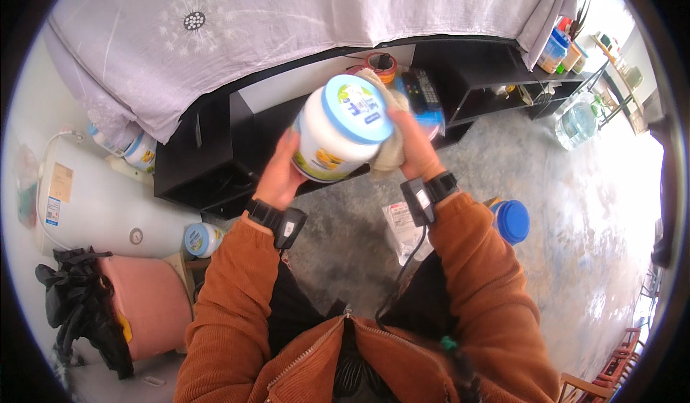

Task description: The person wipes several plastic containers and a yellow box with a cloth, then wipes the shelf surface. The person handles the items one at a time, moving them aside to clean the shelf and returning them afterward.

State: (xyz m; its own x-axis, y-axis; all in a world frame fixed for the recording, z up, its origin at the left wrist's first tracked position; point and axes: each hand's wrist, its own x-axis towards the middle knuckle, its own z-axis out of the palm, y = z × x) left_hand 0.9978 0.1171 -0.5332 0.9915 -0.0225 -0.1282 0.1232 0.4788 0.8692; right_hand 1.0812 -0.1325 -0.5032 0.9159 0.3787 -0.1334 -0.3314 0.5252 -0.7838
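A large white plastic jar [316, 133] with a light blue screw lid [357, 108] is held up between my hands, tilted so its top faces me. My left hand [282, 169] grips the jar's left side, fingers wrapped around it and partly hidden behind. On the other side, my right hand [417, 144] presses a beige cloth [390, 151] against the jar. Part of the cloth bunches up above the right fingers, which are mostly hidden by it.
Behind the jar runs a low black TV cabinet [471, 61] bearing a remote control [424, 90] and a roll of orange tape [381, 63]. On the floor are a plastic packet [406, 230] and a blue-lidded jar [513, 222]. A pink bin [147, 302] stands left.
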